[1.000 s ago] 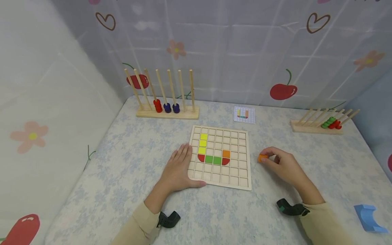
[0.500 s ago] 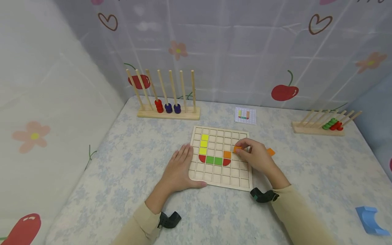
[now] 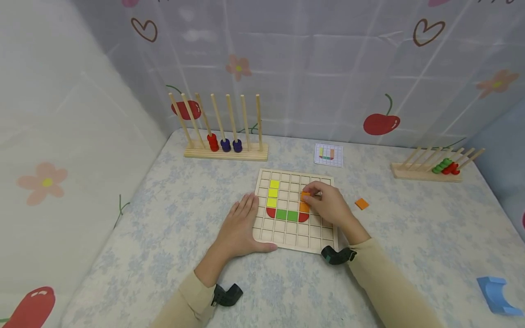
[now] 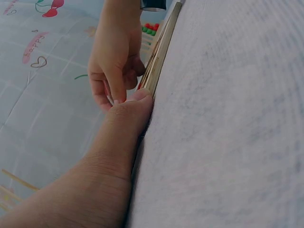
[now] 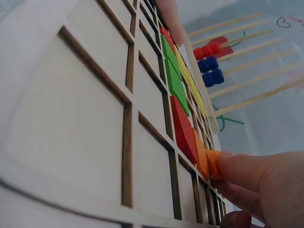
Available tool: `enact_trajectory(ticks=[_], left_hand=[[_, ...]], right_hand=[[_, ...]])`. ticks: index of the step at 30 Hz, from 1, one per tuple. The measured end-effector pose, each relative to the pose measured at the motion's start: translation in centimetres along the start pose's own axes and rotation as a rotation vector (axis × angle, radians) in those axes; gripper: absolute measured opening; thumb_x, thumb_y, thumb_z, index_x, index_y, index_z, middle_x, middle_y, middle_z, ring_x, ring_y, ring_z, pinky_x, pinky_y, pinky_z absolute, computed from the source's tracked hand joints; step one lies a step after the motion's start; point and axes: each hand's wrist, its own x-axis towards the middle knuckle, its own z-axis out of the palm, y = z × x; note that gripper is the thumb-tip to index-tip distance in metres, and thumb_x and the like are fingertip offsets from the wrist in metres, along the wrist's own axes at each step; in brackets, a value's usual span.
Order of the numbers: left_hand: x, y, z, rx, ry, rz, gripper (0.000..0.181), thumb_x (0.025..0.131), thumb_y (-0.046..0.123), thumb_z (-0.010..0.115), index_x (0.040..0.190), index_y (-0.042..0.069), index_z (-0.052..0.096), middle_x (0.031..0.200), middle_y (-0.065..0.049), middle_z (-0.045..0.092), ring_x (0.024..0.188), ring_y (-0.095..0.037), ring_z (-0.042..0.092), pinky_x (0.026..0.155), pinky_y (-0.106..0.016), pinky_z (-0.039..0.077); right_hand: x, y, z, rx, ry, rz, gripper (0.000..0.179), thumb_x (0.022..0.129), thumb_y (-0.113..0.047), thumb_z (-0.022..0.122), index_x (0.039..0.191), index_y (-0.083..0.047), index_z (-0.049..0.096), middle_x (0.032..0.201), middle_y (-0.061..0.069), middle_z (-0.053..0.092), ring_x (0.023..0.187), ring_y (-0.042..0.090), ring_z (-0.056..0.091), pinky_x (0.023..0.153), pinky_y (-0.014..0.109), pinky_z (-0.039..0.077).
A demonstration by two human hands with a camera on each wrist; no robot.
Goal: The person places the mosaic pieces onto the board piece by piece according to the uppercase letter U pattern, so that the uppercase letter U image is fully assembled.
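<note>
My right hand (image 3: 328, 204) pinches an orange square tile (image 5: 213, 164) between thumb and fingers, right at the cell behind the orange tile (image 3: 304, 207) lying on the wooden grid board (image 3: 294, 239). My left hand (image 3: 239, 225) rests at the board's left edge, fingers straight along the side and thumb at the front edge. On the board, a column of yellow tiles (image 3: 272, 192), two red rounded tiles (image 3: 303, 217) and two green tiles (image 3: 281, 214) form a U shape with the orange. In the left wrist view, the thumb (image 4: 141, 95) touches the board's edge.
A loose orange tile (image 3: 362, 203) lies right of the board. Behind it is a small pattern card (image 3: 328, 155). Peg stands with beads are at the back left (image 3: 225, 155) and back right (image 3: 426, 172). A blue curved block (image 3: 495, 295) sits at the front right.
My right hand has carried an orange tile leftward from the table onto the board, beside the placed orange tile. The other loose orange tile is now uncovered. My left hand stays put.
</note>
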Motion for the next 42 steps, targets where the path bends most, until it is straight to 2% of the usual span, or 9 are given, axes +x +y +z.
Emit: enact_trajectory(ticks=[5, 12, 21, 25, 31, 38, 42], left_hand=[[0.0, 0.0, 0.0, -0.005, 0.003, 0.003, 0.139, 0.063, 0.092, 0.057, 0.160, 0.008, 0.002, 0.169, -0.007, 0.000, 0.156, -0.020, -0.002, 0.127, -0.045, 0.009], [-0.1, 0.0, 0.0, -0.001, 0.007, 0.005, 0.139, 0.063, 0.092, 0.057, 0.160, 0.008, 0.002, 0.169, -0.007, 0.000, 0.156, -0.020, -0.002, 0.127, -0.045, 0.009], [0.0, -0.1, 0.1, 0.009, 0.006, 0.006, 0.140, 0.063, 0.093, 0.056, 0.160, 0.008, 0.002, 0.169, -0.008, 0.000, 0.156, -0.020, -0.003, 0.127, -0.045, 0.009], [0.0, -0.1, 0.1, 0.016, 0.005, 0.007, 0.140, 0.063, 0.093, 0.056, 0.160, 0.008, 0.001, 0.169, -0.008, 0.000, 0.156, -0.021, -0.003, 0.127, -0.045, 0.009], [-0.1, 0.0, 0.1, 0.015, 0.031, 0.021, 0.139, 0.063, 0.092, 0.058, 0.160, 0.006, 0.005, 0.168, -0.010, 0.003, 0.157, -0.023, 0.001, 0.126, -0.047, 0.012], [-0.1, 0.0, -0.1, 0.014, 0.021, 0.016, 0.138, 0.064, 0.091, 0.058, 0.160, 0.006, 0.005, 0.169, -0.009, 0.003, 0.157, -0.023, 0.001, 0.126, -0.046, 0.011], [-0.1, 0.1, 0.0, 0.014, 0.022, 0.016, 0.138, 0.064, 0.090, 0.058, 0.160, 0.006, 0.006, 0.169, -0.009, 0.004, 0.157, -0.022, 0.001, 0.126, -0.046, 0.011]], right_hand=[[0.1, 0.0, 0.2, -0.028, 0.001, 0.003, 0.016, 0.095, -0.020, 0.069, 0.109, -0.015, 0.067, 0.099, 0.004, 0.067, 0.090, 0.022, 0.059, 0.083, 0.037, 0.048], [0.2, 0.3, 0.3, -0.065, 0.013, -0.028, 0.017, 0.094, -0.020, 0.069, 0.110, -0.014, 0.072, 0.112, 0.005, 0.066, 0.101, 0.025, 0.061, 0.093, 0.044, 0.049], [-0.1, 0.4, 0.1, -0.093, -0.006, -0.046, 0.020, 0.095, -0.022, 0.068, 0.112, -0.013, 0.075, 0.113, 0.004, 0.063, 0.097, 0.023, 0.059, 0.084, 0.039, 0.048], [-0.7, 0.6, -0.7, -0.083, 0.006, -0.056, 0.022, 0.097, -0.022, 0.066, 0.116, -0.014, 0.073, 0.116, 0.004, 0.064, 0.090, 0.023, 0.056, 0.080, 0.038, 0.047], [-1.9, 1.3, -2.6, -0.098, 0.073, -0.038, 0.023, 0.098, -0.022, 0.064, 0.116, -0.012, 0.072, 0.118, 0.004, 0.065, 0.079, 0.021, 0.051, 0.069, 0.032, 0.045], [-3.3, 3.6, -4.7, -0.147, 0.155, 0.000, 0.020, 0.096, -0.019, 0.066, 0.113, -0.010, 0.072, 0.116, 0.009, 0.066, 0.073, 0.019, 0.048, 0.062, 0.028, 0.042], [-4.1, 5.3, -5.8, -0.160, 0.191, 0.013, 0.020, 0.096, -0.018, 0.067, 0.113, -0.010, 0.073, 0.115, 0.011, 0.066, 0.076, 0.020, 0.051, 0.064, 0.028, 0.044]])
